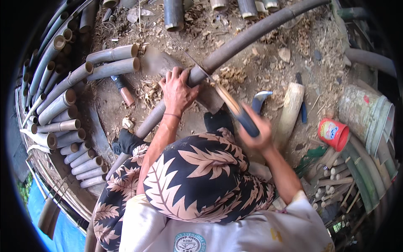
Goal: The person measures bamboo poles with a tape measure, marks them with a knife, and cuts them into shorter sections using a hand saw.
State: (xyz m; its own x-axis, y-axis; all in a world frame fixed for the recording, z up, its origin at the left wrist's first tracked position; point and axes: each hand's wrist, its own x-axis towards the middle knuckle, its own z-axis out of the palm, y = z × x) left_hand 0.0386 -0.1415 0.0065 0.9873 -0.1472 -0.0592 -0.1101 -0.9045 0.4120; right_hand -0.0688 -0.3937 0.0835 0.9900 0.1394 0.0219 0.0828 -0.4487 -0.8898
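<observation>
A long grey-brown bamboo pole (pixel 252 38) runs slantwise from the upper right down past my left leg. My left hand (pixel 178 91) presses on it with the fingers curled over its top. In my right hand (pixel 259 130) is the dark handle of a handsaw (pixel 226 98), closed tight around it and slightly blurred. The saw's thin blade crosses the pole just right of my left hand; whether it has cut in, I cannot tell. Beneath the pole lies a thick piece of bamboo or log (pixel 210 100), partly hidden by my hand and the pole.
Cut bamboo tubes (pixel 84 161) are stacked at the left. A knife with a curved blade (pixel 261 100) and a pale log (pixel 289 107) lie right of my right hand. Farther right stand a red tub (pixel 333 133) and a dirty bucket (pixel 363 111). Wood chips litter the ground.
</observation>
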